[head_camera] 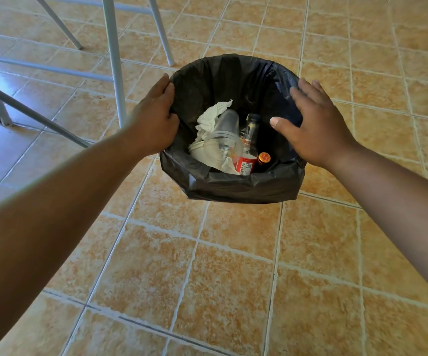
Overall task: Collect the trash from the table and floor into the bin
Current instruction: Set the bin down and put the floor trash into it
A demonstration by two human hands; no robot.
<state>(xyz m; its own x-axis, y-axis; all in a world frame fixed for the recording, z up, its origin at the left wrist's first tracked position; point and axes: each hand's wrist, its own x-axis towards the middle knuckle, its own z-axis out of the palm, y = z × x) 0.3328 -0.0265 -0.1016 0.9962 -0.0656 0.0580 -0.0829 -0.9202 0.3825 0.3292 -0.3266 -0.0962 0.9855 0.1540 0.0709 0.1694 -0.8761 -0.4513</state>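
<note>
In the head view, a round bin lined with a black plastic bag (233, 186) stands on a floor of orange-beige ceramic tiles (233, 278). The left hand (153, 119) is at the left rim of the bin; its fingers are curled over the edge and hold the bag there. The right hand (318, 132) is at the right rim, with fingers straight and spread and the thumb pointing inward over the opening. It grips nothing, and it is a little blurred, so I cannot tell if it touches the bag.

Inside the bin lie a crumpled white paper tissue (212, 116) at the back left, a clear plastic cup (223, 142) on its side in the middle, and a red can with a printed label (246, 164) in front. Just right of the can is a dark bottle with an orange cap (263, 158). Thin grey metal legs (114, 60) stand behind the bin, to the left.
</note>
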